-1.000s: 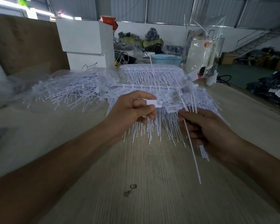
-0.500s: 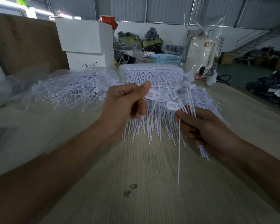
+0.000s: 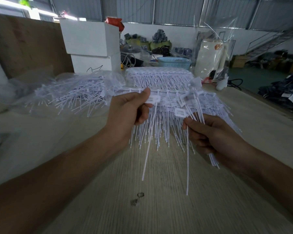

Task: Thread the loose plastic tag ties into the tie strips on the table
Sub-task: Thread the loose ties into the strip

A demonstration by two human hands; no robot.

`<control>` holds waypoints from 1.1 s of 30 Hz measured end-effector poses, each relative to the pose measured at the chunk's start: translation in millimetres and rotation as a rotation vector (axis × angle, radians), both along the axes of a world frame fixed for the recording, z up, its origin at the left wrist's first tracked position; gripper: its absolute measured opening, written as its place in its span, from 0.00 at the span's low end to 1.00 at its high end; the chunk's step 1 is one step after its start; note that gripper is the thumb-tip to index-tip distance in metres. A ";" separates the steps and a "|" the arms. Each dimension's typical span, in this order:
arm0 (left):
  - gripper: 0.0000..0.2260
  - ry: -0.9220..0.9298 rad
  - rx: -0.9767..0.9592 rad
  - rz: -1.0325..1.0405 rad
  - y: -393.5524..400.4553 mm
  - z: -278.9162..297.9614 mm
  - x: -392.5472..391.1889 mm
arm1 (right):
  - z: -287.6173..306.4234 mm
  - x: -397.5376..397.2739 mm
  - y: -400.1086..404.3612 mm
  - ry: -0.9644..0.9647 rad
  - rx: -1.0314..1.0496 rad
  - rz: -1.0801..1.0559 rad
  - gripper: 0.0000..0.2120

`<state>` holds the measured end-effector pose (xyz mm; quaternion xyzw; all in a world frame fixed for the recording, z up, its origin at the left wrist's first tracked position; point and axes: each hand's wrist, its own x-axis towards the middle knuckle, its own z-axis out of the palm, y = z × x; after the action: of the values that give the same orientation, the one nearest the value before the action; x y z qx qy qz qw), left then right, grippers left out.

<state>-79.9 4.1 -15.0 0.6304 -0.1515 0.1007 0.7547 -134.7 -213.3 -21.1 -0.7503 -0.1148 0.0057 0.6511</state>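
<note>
My left hand point(image 3: 129, 110) pinches the flat head of a single white tag tie point(image 3: 148, 141), whose thin tail hangs down over the table. My right hand point(image 3: 208, 132) grips a bundle of loose white tag ties point(image 3: 192, 107) by their stems, heads fanned upward; one long tail drops below the fist. Behind both hands lies a stack of white tie strips point(image 3: 184, 102) with their tails pointing toward me. A second stack of tie strips point(image 3: 159, 76) lies farther back.
A heap of loose ties in clear plastic point(image 3: 71, 97) lies at the left. White boxes point(image 3: 90, 41), a blue basket point(image 3: 174, 62) and a clear bag point(image 3: 213, 53) stand at the back. The wooden table point(image 3: 159, 200) stretches toward me; its right edge drops to the floor.
My left hand lifted its single tie from in front of the strips and turned it, so the tail now hangs straight down. My right hand kept its bundle almost still.
</note>
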 end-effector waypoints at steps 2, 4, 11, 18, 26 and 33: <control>0.17 -0.017 0.074 -0.011 -3.8 -4.7 -1.1 | 0.4 -0.6 0.9 0.009 0.005 -0.009 0.11; 0.13 -0.008 0.094 -0.058 -8.8 -8.9 -2.6 | -0.1 -0.9 2.6 0.026 0.013 -0.030 0.12; 0.03 0.089 0.095 -0.276 -19.9 -15.1 -9.3 | -5.9 2.0 8.0 -0.008 -0.038 -0.034 0.13; 0.02 0.092 0.125 -0.256 -24.0 -19.6 -9.7 | -6.5 1.2 10.3 -0.033 0.013 0.052 0.12; 0.11 0.050 0.032 -0.292 -24.1 -16.1 -10.6 | -8.5 4.0 9.4 -0.089 -0.056 -0.011 0.11; 0.29 0.079 0.105 -0.477 -27.1 -12.6 -15.4 | -8.0 5.3 11.3 -0.266 -0.215 -0.031 0.13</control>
<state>-95.3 -22.9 -27.6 0.6187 -0.2716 -0.1132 0.7284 -129.4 -202.1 -29.1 -0.8113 -0.1869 -0.0915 0.5463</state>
